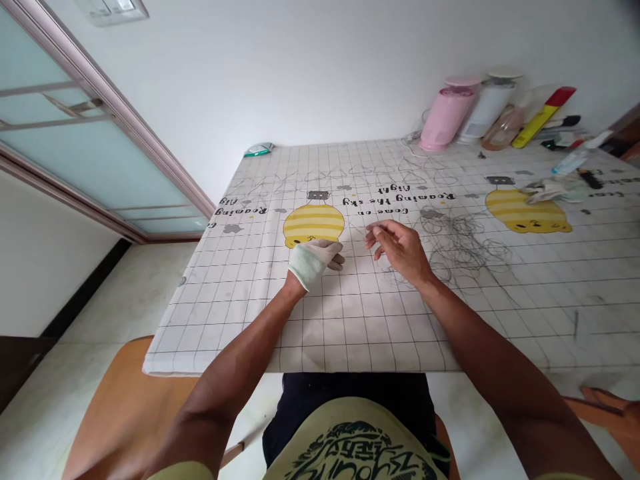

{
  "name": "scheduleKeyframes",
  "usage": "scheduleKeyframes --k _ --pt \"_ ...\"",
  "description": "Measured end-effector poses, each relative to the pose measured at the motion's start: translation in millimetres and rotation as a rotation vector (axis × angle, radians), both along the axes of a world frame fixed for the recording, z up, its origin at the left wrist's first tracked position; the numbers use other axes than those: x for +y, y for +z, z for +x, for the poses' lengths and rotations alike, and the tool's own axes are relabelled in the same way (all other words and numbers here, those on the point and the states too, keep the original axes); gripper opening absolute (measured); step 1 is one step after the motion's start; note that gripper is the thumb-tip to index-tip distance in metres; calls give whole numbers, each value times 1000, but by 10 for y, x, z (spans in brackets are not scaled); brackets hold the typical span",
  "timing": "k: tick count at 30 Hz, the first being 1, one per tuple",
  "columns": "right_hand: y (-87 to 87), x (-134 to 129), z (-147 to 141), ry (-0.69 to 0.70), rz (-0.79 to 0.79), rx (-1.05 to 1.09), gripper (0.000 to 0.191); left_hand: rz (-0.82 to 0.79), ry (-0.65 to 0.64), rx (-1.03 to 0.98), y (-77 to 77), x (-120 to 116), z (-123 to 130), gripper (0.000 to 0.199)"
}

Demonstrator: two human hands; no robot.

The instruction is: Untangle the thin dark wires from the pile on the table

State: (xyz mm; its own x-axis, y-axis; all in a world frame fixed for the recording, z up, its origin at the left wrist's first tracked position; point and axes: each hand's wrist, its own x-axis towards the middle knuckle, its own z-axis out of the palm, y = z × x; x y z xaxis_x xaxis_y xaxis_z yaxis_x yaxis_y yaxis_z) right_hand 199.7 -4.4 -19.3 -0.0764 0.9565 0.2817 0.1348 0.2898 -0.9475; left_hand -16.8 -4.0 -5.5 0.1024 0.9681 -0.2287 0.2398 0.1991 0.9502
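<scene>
Person seated at a table covered by a white grid-print tablecloth [360, 333], seen from head height, both forearms reaching in over the near edge. L hand [316, 259], in a pale knit glove, is low over the cloth by a printed yellow balloon-bear; its fingers curl loosely inward, but can't tell if anything is pinched there. R hand [400, 250], bare, faces it w/ a gap btwn; thumb & fingers bent toward each other, tips close. A fine strand could sit in them; can't tell.

A loose tangle of thin dark wire or thread [465, 250] lies on the cloth just right of the R hand, prob. kept there for easy reach. More faint loops [345, 175] spread along the back. The glove prob. shields the L hand from fine strands; R is bare, perhaps for finer feel.

Against the wall, back R: pink cylinder [447, 117], white cylinder [485, 110], glass bottle [501, 130], yellow-&-red box [543, 120], prob. pushed back out of the hands' way. Nearer: a crumpled glove [547, 190] & clear nozzle bottle [580, 155]. Back L corner: small green-&-white packet [259, 150].
</scene>
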Motion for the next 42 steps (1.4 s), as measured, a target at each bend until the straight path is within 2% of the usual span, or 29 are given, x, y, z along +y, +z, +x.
scheduleKeyframes --k 5,12,16,19,21,24,25,27,30,33,38,42 --pt "-91 12 -1 -21 86 -162 23 21 -11 -3 -62 -9 28 23" --pt "-183 -66 -168 -94 174 -184 17 29 175 -171 -136 34 -4 26" --pt "-172 -48 -154 -122 121 -162 17 -15 101 -171 -137 47 -14 27" --pt "-140 -4 -72 -132 97 -183 19 1 6 -47 -109 52 -5 29" --pt "-116 11 -25 -118 94 -207 20 137 33 142 -85 39 -1 31" --pt "-83 0 -4 -108 107 -229 21 421 122 539 -65 -30 30 40" --pt "-73 -9 -9 -109 112 -234 22 497 97 653 -66 -66 57 43" --pt "-54 -30 -32 -106 118 -240 22 592 -53 820 -73 -137 142 44" --pt "-44 -55 -75 -90 120 -261 21 581 -262 983 -73 -191 302 37" --pt "-68 -66 -112 -84 131 -301 19 526 -353 1093 -43 -169 394 33" --pt "-131 -87 -174 -52 142 -313 15 470 -405 1120 -5 -131 343 36" --pt "-158 -129 -245 -105 181 -349 16 480 -384 1061 -35 -122 281 32"
